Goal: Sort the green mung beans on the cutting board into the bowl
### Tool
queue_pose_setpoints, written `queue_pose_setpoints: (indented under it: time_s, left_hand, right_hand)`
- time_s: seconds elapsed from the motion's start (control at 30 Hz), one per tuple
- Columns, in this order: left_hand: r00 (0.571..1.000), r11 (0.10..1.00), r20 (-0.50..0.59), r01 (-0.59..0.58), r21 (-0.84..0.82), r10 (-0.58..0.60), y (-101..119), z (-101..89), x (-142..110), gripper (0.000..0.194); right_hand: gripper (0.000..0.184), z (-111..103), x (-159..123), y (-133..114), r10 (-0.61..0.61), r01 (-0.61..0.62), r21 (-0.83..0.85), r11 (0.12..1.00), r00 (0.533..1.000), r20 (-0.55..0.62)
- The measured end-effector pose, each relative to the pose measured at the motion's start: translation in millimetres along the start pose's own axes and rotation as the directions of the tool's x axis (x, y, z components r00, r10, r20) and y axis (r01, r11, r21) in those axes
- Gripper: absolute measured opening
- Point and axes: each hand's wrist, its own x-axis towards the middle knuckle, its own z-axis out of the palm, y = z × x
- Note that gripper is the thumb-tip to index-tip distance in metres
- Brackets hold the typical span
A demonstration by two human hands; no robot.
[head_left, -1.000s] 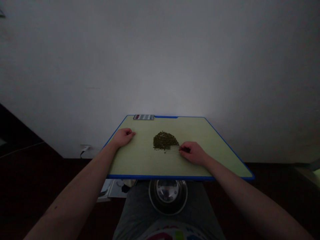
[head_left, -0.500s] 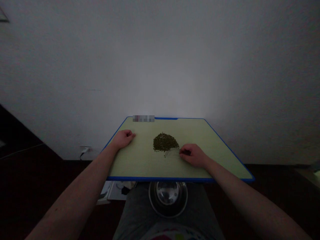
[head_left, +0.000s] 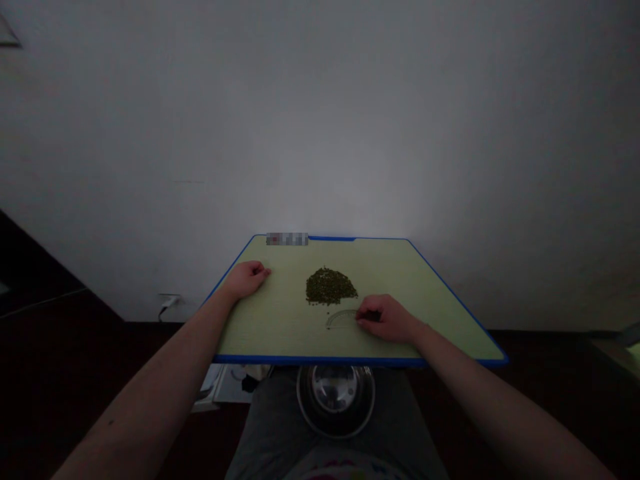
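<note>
The left hand [head_left: 246, 279] rests on the bench [head_left: 280, 333], its fingers curled in; I can't tell if it holds anything. Most of the mung beans [head_left: 329, 287] sit in one heap in the middle, and two little ones lie apart, so little seems sorted out yet. The clear protractor [head_left: 341, 318] lies low, just in front of the heap. The right hand [head_left: 385, 319] pinches its right end, palm down, arm reaching in.
</note>
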Motion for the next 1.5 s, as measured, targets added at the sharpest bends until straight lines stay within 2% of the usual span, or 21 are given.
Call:
queue_pose_setpoints:
  time_s: [0.2,0.63,1.1,1.5]
  left_hand:
    - [1.000,1.000,0.011,0.013,-0.011,-0.013,1.3,-0.6,0.0,0.039]
    - [1.000,1.000,0.001,0.008,-0.020,-0.008,1.5,-0.9,-1.3,0.037]
    - [1.000,1.000,-0.003,-0.006,-0.025,0.006,1.0,-0.9,-1.4,0.037]
    - [1.000,1.000,-0.002,-0.007,-0.012,0.007,1.0,-0.7,-0.6,0.038]
  right_hand:
    - [0.009,-1.6,-7.3,-8.0,-0.063,0.065,-0.030,0.997,0.995,0.080]
    - [0.009,-0.6,-13.0,-9.0,-0.158,0.152,0.060,0.987,0.981,0.116]
    - [0.010,-1.2,-16.1,-6.5,-0.139,0.119,0.132,0.984,0.979,0.150]
    - [0.009,-0.1,-16.3,-1.7,-0.165,0.143,0.145,0.979,0.975,0.148]
